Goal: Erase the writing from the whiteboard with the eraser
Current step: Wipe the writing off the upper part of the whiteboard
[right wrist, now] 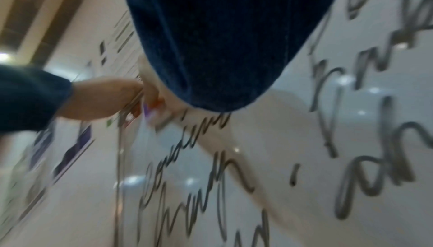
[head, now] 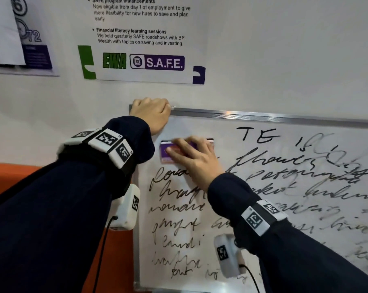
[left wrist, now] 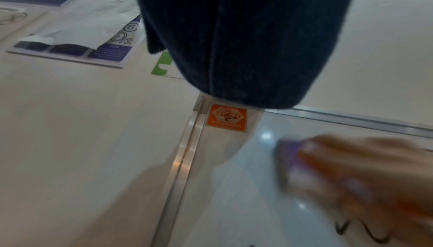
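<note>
A whiteboard (head: 263, 116) with a silver frame leans on the wall, covered in black handwriting (head: 178, 197). My left hand (head: 150, 115) grips its top left corner, fingers curled over the frame; the right wrist view shows this left hand (right wrist: 103, 99) too. My right hand (head: 194, 160) holds a purple eraser (head: 165, 150) flat against the board near that corner, fingers laid across it. Both blur in the left wrist view, right hand (left wrist: 365, 173) over eraser (left wrist: 289, 149). The patch around the eraser is wiped; "TE" (head: 259, 135) stands to its right.
Printed posters (head: 143, 39) hang on the white wall above the board, another poster (head: 33, 49) further left. An orange surface (head: 10, 178) lies left of the board. The board's right part (head: 337, 218) carries smeared grey writing. An orange sticker (left wrist: 226, 117) marks the board's corner.
</note>
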A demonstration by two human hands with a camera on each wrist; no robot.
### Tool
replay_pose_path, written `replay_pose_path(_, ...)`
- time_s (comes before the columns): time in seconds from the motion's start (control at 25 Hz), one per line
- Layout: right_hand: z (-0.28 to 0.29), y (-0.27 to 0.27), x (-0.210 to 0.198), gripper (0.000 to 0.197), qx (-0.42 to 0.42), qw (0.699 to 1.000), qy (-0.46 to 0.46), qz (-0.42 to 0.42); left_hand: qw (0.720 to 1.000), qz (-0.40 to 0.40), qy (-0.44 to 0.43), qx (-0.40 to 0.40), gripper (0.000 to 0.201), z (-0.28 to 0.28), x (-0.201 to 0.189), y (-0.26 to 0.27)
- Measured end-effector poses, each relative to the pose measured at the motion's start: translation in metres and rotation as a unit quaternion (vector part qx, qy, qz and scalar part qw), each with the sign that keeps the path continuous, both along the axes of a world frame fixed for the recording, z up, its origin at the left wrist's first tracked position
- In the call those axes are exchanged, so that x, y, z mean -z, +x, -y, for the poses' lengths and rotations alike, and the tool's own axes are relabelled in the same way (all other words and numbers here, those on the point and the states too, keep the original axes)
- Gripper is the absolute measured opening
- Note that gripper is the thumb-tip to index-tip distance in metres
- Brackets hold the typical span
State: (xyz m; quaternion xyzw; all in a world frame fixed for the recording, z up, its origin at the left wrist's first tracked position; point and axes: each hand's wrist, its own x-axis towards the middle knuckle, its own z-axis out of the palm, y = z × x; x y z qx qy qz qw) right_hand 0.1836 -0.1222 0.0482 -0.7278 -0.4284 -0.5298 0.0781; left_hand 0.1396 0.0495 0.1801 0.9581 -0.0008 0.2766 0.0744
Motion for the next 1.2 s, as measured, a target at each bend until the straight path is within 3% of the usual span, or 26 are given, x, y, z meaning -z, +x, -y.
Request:
replay_pose_path(0.04, 0.012, 0.002, -0.005, 0.054, 0.007, 1.000, 0.014, -0.005, 1.000, 0.002, 0.003, 0.001, 0.037, 0.000, 0.001, 0.001)
replay_pose_path(0.16, 0.036, 0.002, -0.028, 0.062, 0.064, 0.976, 0.201, -0.060, 1.000, 0.017, 0.005, 0.003, 0.037, -0.002, 0.005, 0.004)
replay_pose_path(0.2, 0.034, -0.002, -0.029, 0.066, 0.088, 0.971, 0.214, -0.065, 1.000, 0.017, 0.005, 0.005, 0.037, -0.002, 0.005, 0.005)
replay_pose_path(0.44, 0.017, -0.009, 0.013, 0.067, 0.088, 0.996, -0.005, -0.002, 1.000, 0.024, 0.007, 0.009, 0.037, -0.003, 0.005, 0.004)
replay_pose_path(0.64, 0.023, -0.004, 0.001, 0.057, 0.150, 0.960, 0.239, -0.004, 0.999, 0.043, 0.015, 0.004, 0.035, -0.001, 0.009, 0.006)
replay_pose_path(0.68, 0.018, -0.004, 0.004, 0.055, 0.134, 0.968, 0.214, 0.006, 0.999, 0.045, 0.021, 0.002, 0.032, 0.000, 0.010, 0.007)
replay_pose_path(0.76, 0.020, -0.002, 0.017, 0.056, 0.094, 0.992, 0.069, 0.050, 0.998, 0.051, 0.031, 0.005, 0.032, 0.000, 0.011, 0.006)
replay_pose_path(0.84, 0.041, 0.002, 0.022, 0.061, 0.089, 0.993, -0.024, 0.071, 0.998, 0.050, 0.036, 0.006, 0.043, -0.001, 0.012, 0.003)
replay_pose_path(0.92, 0.056, 0.004, 0.020, 0.069, 0.131, 0.989, 0.048, 0.054, 0.998, 0.042, 0.037, 0.009, 0.055, -0.001, 0.011, 0.001)
replay_pose_path(1.0, 0.051, 0.003, 0.015, 0.063, 0.165, 0.970, 0.177, 0.012, 0.999, 0.038, 0.038, 0.001, 0.060, 0.000, 0.012, 0.002)
replay_pose_path(1.04, 0.041, 0.001, 0.015, 0.060, 0.161, 0.967, 0.200, 0.004, 0.998, 0.039, 0.041, -0.004, 0.061, 0.000, 0.013, 0.004)
replay_pose_path(1.08, 0.032, -0.001, 0.016, 0.062, 0.143, 0.974, 0.177, 0.014, 0.998, 0.040, 0.044, -0.007, 0.063, 0.001, 0.013, 0.005)
replay_pose_path(1.2, 0.040, 0.003, 0.023, 0.058, 0.069, 0.994, -0.043, 0.075, 0.999, 0.032, 0.044, -0.002, 0.076, -0.001, 0.013, 0.003)
